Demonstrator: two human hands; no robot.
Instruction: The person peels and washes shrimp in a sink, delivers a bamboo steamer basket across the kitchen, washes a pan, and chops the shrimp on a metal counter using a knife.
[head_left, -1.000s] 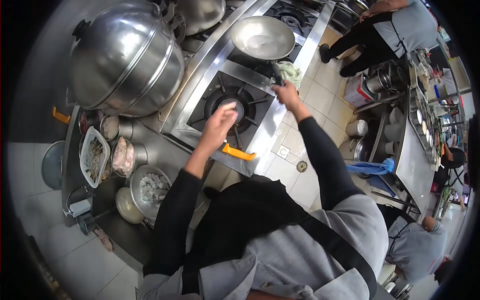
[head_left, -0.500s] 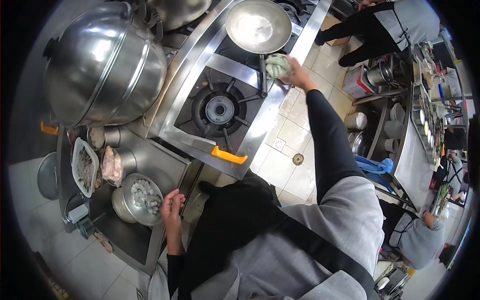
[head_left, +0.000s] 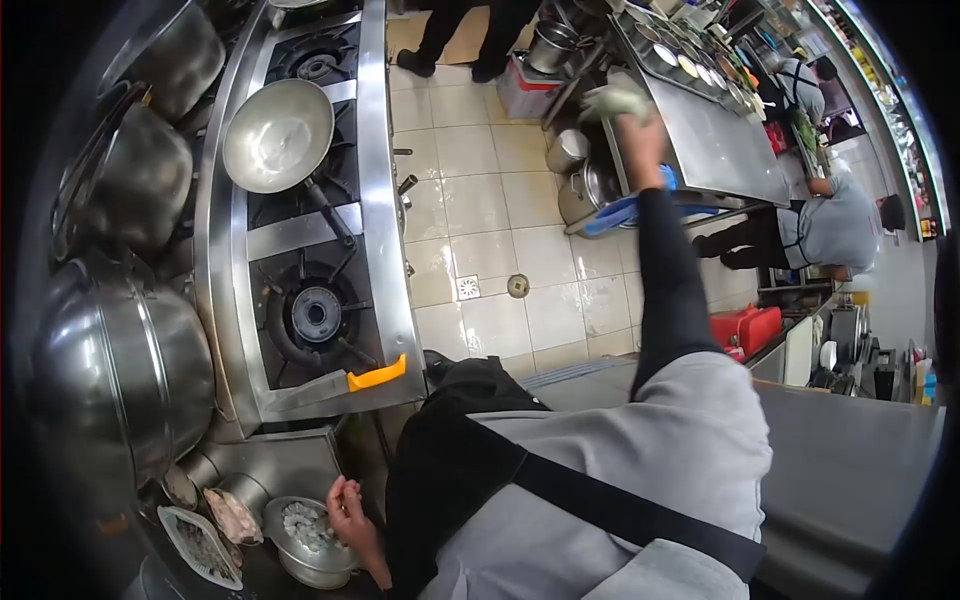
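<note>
My right hand is stretched out to the right, closed around a pale green cloth, blurred by motion. It appears over the edge of the steel counter; I cannot tell whether the cloth touches it. Low in the view, my left hand holds nothing, its fingers loosely bent and slightly apart. It is beside a metal bowl containing grey-white pieces that look like peeled shrimp. A wok rests on the stove, its dark handle pointing towards me.
A yellow-handled knife lies at the stove's near corner. Large steel pots line the left. Raw meat and a white tray sit near the bowl. A co-worker stands far right; another's legs show at the top.
My right hand has carried the cloth from beside the wok handle across the aisle to the counter. The view has turned right. My left hand remains beside the bowl.
</note>
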